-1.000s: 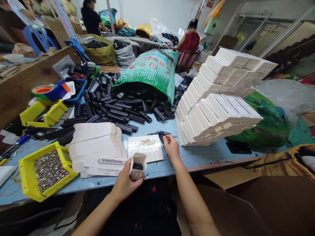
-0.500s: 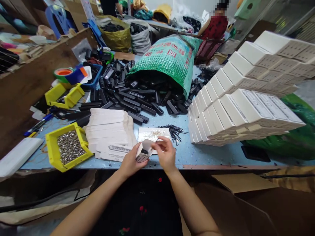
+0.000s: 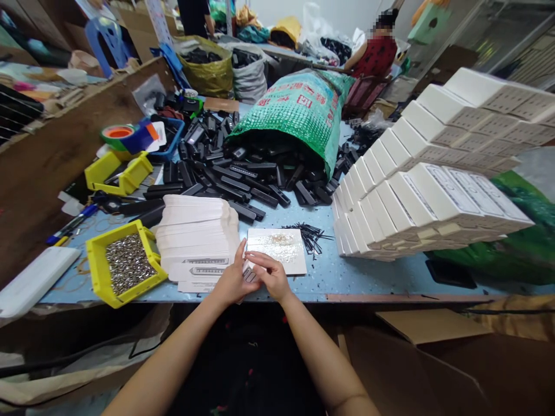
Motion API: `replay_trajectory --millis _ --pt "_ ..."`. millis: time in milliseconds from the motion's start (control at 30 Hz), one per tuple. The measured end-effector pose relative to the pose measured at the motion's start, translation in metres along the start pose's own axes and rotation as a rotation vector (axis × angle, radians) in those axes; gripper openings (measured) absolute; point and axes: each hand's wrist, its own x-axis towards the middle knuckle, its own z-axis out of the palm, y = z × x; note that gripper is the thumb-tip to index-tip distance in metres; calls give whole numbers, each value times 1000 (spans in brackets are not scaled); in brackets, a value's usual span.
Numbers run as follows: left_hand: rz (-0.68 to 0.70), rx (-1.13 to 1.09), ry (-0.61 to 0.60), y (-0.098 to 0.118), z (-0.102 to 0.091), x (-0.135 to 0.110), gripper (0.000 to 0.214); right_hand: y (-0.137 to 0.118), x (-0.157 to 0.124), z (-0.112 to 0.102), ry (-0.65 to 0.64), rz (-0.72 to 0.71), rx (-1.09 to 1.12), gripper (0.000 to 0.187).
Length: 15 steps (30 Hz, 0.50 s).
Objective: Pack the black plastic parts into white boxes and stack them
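My left hand (image 3: 234,279) and my right hand (image 3: 271,276) meet at the near edge of the blue table (image 3: 347,271), both closed round a small white carton (image 3: 248,274) that is mostly hidden between them. Just behind the hands lies a white tile (image 3: 280,248) with some glitter on it. To the left is a stack of flat white carton blanks (image 3: 195,231). A small heap of thin black pins (image 3: 310,234) lies right of the tile.
A yellow bin of small metal parts (image 3: 125,266) sits at the left. Black elongated devices (image 3: 243,173) spill from a green sack (image 3: 299,110). Stacked white finished boxes (image 3: 425,173) fill the right. Two people work at the back. A brown cardboard box (image 3: 416,358) stands below the table.
My right hand came back from the black pins to the carton. The carton, open-topped before, is now pressed between both hands and its flap is down.
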Motion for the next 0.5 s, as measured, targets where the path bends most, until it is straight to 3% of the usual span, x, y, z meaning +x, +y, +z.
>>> replay_trajectory --millis 200,333,433,500 --pt "4 20 26 0 3 -1 98 -3 -1 1 88 -19 -146 33" --pt "-28 -85 77 -4 2 1 99 -5 2 -2 19 -74 -191 37" --pt "-25 -179 94 -2 -1 6 101 -7 3 -8 -46 -203 -392 37" --pt "-6 -204 133 4 0 6 102 -8 -4 -8 -80 -187 -516 48"
